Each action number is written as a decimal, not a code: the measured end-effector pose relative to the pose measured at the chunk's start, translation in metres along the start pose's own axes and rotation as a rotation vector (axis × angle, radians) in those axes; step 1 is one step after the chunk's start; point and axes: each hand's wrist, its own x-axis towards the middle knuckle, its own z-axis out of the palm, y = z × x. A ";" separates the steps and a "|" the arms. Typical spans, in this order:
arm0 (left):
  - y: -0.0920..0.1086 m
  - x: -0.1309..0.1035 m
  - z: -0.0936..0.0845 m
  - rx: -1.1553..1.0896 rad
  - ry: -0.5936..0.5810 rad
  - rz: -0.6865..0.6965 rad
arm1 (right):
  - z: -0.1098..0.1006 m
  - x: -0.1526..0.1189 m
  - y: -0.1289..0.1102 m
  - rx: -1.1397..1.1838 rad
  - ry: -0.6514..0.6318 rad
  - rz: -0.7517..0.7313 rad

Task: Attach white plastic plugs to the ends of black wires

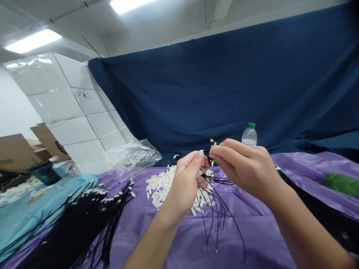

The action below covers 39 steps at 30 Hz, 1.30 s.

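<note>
My left hand (188, 177) is closed on a small white connector (202, 157), pinched between thumb and forefinger. Thin black wires (217, 180) run out from beside that hand, and several loose ends hang down over the purple sheet. To its right, my right hand (244, 162) pinches thin wires with small pale tips (214, 142) that stick out past its fingertips. The two hands are close together but apart. Below and behind them lies a spread pile of small white connectors (159, 186).
At left lies a thick bundle of black wires (70, 220) with white ends. A green-capped bottle (249, 135) stands behind my right hand. Clear plastic film (134, 151), stacked white boxes (73, 104) and a blue curtain (218, 82) are at the back. More black wires (314, 198) lie at right.
</note>
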 end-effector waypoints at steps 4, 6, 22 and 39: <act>0.001 0.003 -0.002 0.016 -0.008 -0.008 | 0.002 0.001 0.000 0.003 -0.020 0.009; 0.002 0.005 -0.004 0.007 0.007 -0.018 | 0.002 0.002 -0.001 -0.016 -0.004 0.008; 0.007 0.016 -0.018 -0.196 0.189 0.042 | -0.012 -0.002 0.010 0.570 -0.555 0.156; 0.006 0.016 -0.017 -0.130 0.126 -0.008 | 0.029 -0.019 0.064 1.318 -0.127 0.558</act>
